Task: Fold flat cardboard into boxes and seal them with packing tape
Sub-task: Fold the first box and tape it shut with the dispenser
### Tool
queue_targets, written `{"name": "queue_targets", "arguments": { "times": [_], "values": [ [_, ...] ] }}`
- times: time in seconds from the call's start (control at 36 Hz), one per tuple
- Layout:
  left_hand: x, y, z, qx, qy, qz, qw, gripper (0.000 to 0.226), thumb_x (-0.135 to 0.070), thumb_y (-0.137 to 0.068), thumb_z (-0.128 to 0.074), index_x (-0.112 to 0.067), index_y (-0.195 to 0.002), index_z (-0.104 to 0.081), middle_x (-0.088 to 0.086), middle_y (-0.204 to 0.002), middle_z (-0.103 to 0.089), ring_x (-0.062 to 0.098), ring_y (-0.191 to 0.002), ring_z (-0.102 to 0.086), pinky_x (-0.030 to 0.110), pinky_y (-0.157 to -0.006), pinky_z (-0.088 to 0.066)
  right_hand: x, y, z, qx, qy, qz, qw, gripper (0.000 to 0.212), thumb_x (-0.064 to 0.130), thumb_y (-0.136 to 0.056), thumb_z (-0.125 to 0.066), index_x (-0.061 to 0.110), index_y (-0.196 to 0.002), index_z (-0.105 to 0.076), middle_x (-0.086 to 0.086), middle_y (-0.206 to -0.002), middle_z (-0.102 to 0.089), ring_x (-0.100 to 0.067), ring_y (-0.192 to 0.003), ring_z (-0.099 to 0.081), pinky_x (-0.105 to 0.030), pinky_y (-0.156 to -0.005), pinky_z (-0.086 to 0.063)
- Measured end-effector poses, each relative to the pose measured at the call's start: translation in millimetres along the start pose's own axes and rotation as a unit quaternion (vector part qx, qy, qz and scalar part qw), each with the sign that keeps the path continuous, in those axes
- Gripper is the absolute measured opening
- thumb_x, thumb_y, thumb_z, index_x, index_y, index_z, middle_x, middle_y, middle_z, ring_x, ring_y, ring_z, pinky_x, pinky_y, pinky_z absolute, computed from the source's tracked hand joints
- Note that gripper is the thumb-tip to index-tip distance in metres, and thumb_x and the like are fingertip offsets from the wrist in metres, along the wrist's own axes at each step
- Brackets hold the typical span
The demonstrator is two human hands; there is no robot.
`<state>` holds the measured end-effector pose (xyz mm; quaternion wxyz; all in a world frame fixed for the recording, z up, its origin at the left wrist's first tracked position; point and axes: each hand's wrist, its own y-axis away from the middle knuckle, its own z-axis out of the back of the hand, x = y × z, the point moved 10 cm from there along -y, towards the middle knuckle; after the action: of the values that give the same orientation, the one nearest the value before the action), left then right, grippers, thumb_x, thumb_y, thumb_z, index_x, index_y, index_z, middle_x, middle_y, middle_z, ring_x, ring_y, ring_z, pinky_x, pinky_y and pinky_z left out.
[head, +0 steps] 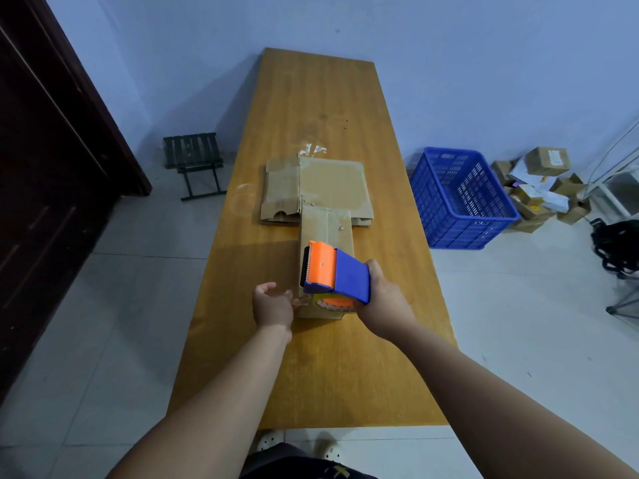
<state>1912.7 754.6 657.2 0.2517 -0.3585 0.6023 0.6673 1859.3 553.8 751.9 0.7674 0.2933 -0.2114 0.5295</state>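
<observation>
Two hands, one box, and the setup makes sense if you read it across. Far left there's a dark door [52, 167] and a little folding stool [193, 164] on the floor, both out of the action.

Next is the left hand [273, 305], down at the near left corner of the folded box [326, 229]. Its fingers are curled in, and as far as I can tell it's pinching the loose end of the clear strip of tape [303, 300]. My guess is it's anchoring that end so the tape peels off the roll instead of just dragging along.

The box lies lengthwise down the middle of the wooden table [311, 98], long side pointing away from the person, which gives one straight run along the seam. Its far end overlaps the stack of flat cardboard [318, 181], parked just beyond it, probably so the next blank is within reach.

The orange and blue tape dispenser [335, 271] hangs over the near half of the box, toothed end pointing away. The right hand [387, 299] is wrapped tight around its rear end, so it looks set to travel away from the body.

Off to the right on the floor sit a blue crate [460, 198] and a heap of small parcels [539, 184], presumably where finished boxes end up. I reckon the sealing on this one is only just starting.
</observation>
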Motion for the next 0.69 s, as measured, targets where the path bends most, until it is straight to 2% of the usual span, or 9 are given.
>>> {"name": "queue_targets", "arguments": {
  "times": [0.11,0.25,0.33,0.42,0.47,0.56,0.64,0.67,0.69],
  "values": [
    [0.7,-0.3,-2.2,0.013,-0.002,-0.003,1.000,0.034,-0.005,-0.090,-0.059,-0.023,-0.117,-0.047,0.009,-0.121,-0.056,0.026,-0.106,-0.059,0.025,-0.062,-0.044,0.9,0.5,-0.5,-0.004,0.004,0.006,1.000,0.033,0.027,-0.087,-0.067,0.029,-0.102,-0.037,0.009,-0.080,-0.060,-0.006,-0.069,-0.062,-0.019,-0.051,-0.043],
    [1.8,-2.4,-5.1,0.021,-0.014,-0.013,1.000,0.032,-0.005,-0.090,-0.059,-0.023,-0.114,-0.048,0.008,-0.118,-0.057,0.025,-0.104,-0.059,0.024,-0.061,-0.044,-0.1,0.9,-1.2,-0.005,0.012,0.010,1.000,0.031,0.028,-0.089,-0.065,0.027,-0.102,-0.037,0.008,-0.079,-0.060,-0.008,-0.068,-0.062,-0.022,-0.051,-0.048],
    [0.5,-1.2,-8.2,0.022,-0.042,-0.035,0.998,0.030,-0.008,-0.092,-0.057,-0.023,-0.116,-0.049,0.006,-0.115,-0.058,0.023,-0.103,-0.059,0.024,-0.063,-0.046,-0.7,1.1,-1.7,-0.003,0.008,0.010,1.000,0.032,0.028,-0.088,-0.065,0.028,-0.101,-0.036,0.009,-0.078,-0.060,-0.007,-0.067,-0.062,-0.020,-0.050,-0.045],
    [-0.5,-0.1,-10.4,0.012,-0.072,-0.060,0.996,0.024,-0.009,-0.093,-0.055,-0.026,-0.108,-0.046,0.001,-0.107,-0.056,0.017,-0.095,-0.056,0.020,-0.058,-0.042,-1.7,1.5,-2.1,0.001,0.006,0.006,1.000,0.033,0.029,-0.088,-0.066,0.029,-0.101,-0.036,0.010,-0.079,-0.060,-0.006,-0.068,-0.062,-0.017,-0.050,-0.042],
    [-0.5,2.3,-11.0,-0.001,-0.070,-0.064,0.995,0.022,-0.010,-0.095,-0.052,-0.024,-0.110,-0.047,-0.002,-0.102,-0.054,0.013,-0.090,-0.052,0.019,-0.058,-0.039,-2.1,1.8,-2.6,0.003,0.009,0.006,1.000,0.034,0.029,-0.088,-0.066,0.029,-0.102,-0.036,0.010,-0.079,-0.059,-0.005,-0.068,-0.062,-0.016,-0.050,-0.041],
    [6.2,5.5,-11.6,-0.013,-0.098,-0.041,0.994,0.024,-0.011,-0.096,-0.049,-0.016,-0.120,-0.050,0.003,-0.107,-0.055,0.016,-0.095,-0.051,0.028,-0.073,-0.042,-2.3,1.5,-1.9,0.001,0.010,0.005,1.000,0.033,0.028,-0.088,-0.066,0.028,-0.103,-0.036,0.010,-0.079,-0.059,-0.006,-0.069,-0.062,-0.017,-0.051,-0.042],
    [28.3,11.5,-10.2,-0.006,-0.076,0.038,0.996,0.030,-0.005,-0.096,-0.047,-0.006,-0.126,-0.051,0.015,-0.124,-0.056,0.027,-0.110,-0.054,0.034,-0.088,-0.044,-1.8,1.6,-1.8,0.004,0.006,0.009,1.000,0.033,0.028,-0.088,-0.066,0.028,-0.102,-0.036,0.010,-0.080,-0.060,-0.007,-0.070,-0.062,-0.018,-0.053,-0.044],
    [36.3,11.3,-6.9,-0.019,-0.111,0.055,0.992,0.032,-0.004,-0.095,-0.047,-0.006,-0.127,-0.051,0.015,-0.127,-0.055,0.028,-0.113,-0.053,0.033,-0.089,-0.043,-1.9,1.4,-1.5,0.004,0.005,0.009,1.000,0.033,0.028,-0.088,-0.066,0.028,-0.102,-0.036,0.010,-0.080,-0.060,-0.006,-0.070,-0.063,-0.018,-0.053,-0.045],
    [36.3,10.9,-3.5,-0.028,-0.142,0.033,0.989,0.034,-0.002,-0.094,-0.046,-0.006,-0.128,-0.050,0.015,-0.127,-0.055,0.027,-0.113,-0.053,0.032,-0.086,-0.043,-1.8,1.0,-1.6,0.006,0.003,0.008,1.000,0.033,0.028,-0.088,-0.066,0.029,-0.102,-0.036,0.010,-0.081,-0.061,-0.006,-0.071,-0.063,-0.018,-0.053,-0.045]
  ]
}}
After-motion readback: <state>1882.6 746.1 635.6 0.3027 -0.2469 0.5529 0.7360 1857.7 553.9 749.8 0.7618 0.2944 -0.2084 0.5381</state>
